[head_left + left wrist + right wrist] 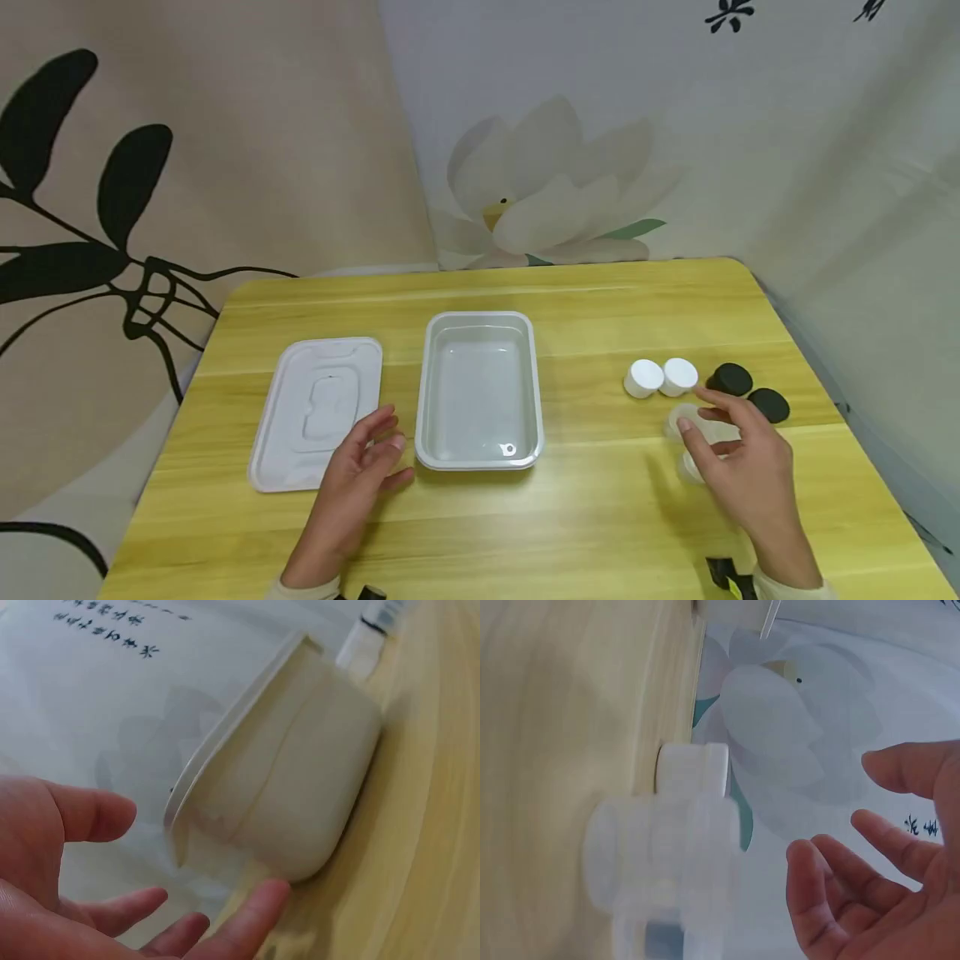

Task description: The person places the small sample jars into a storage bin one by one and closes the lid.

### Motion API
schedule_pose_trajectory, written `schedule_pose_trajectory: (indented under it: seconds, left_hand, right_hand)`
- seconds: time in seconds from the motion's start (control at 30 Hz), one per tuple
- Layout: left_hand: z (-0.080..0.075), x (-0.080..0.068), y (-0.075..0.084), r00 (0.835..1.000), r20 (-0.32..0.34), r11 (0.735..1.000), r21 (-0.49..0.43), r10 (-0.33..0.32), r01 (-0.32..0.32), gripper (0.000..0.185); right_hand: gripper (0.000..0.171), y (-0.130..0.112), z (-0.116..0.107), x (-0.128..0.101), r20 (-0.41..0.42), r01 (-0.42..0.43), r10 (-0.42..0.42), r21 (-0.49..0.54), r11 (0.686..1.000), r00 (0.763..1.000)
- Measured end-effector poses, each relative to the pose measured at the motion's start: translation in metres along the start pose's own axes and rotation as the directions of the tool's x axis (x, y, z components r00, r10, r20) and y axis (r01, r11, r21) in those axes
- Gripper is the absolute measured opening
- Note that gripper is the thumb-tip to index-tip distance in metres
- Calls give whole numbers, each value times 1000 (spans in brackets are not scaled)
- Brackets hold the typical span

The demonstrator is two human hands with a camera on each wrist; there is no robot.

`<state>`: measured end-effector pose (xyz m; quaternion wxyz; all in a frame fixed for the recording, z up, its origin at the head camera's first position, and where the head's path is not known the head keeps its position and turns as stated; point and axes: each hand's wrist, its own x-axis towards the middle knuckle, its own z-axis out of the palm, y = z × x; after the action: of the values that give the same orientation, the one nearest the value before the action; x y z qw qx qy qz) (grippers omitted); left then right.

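Observation:
An off-white rectangular tray (480, 387) stands on the table, its inside bare. My left hand (356, 475) hovers between it and a flat white lid (288, 433), covering the lid's lower right corner. In the left wrist view the fingers are spread beside the tray wall (307, 772) and hold nothing. Over at the right, my right hand (750, 471) is above small translucent containers (678, 419), partly hiding them. Its thumb and fingers stand apart with nothing between them, and the right wrist view shows the containers (664, 847) away from the fingertips.
Two small white round containers (643, 379) sit side by side behind the translucent ones. Two black round pieces (730, 379) lie to their right. The wooden table (585, 517) meets a printed cloth (555, 142) at its back edge.

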<state>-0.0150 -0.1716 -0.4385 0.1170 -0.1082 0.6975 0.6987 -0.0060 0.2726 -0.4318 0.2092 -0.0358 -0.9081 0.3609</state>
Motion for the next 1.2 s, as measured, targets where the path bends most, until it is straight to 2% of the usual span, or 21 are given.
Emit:
schedule_pose_trajectory:
  seconds: [0.1,0.23,0.4,0.57,0.67,0.77,0.9,0.97,1.1,1.2]
  left_hand:
    - [6,2,-4,998,34,996,-78,-45,48,60]
    - [12,3,-9,995,74,987,-136,-73,83,63]
    - [16,3,-12,992,111,974,-212,-54,77,66]
    - [21,5,-15,992,119,951,-301,-35,69,65]
    - [24,6,-17,992,121,937,-343,-29,69,64]
    - [25,6,-18,993,118,926,-371,-28,70,64]
    - [26,6,-20,994,109,916,-395,-30,71,63]
    - [26,5,-21,993,112,911,-405,-28,71,63]
    - [26,5,-22,992,123,909,-411,-18,67,64]
    - [26,5,-21,992,128,908,-413,-14,66,65]
  right_hand:
    - [45,4,-5,-6,-19,-73,73,-8,997,997]
    - [43,11,-11,-17,-57,-168,167,-14,986,984]
    - [41,15,-12,-31,-83,-243,244,18,970,966]
    - [40,18,-9,-38,-78,-316,321,73,946,944]
    - [41,19,-8,-41,-51,-408,416,118,905,908]
    - [42,22,-7,-43,-22,-496,507,178,850,862]
    - [43,29,-4,-43,20,-553,571,278,785,821]
    - [43,33,-2,-44,49,-566,589,356,744,806]
    - [45,41,2,-46,101,-557,600,518,649,794]
    - [49,45,3,-48,144,-569,601,548,613,786]
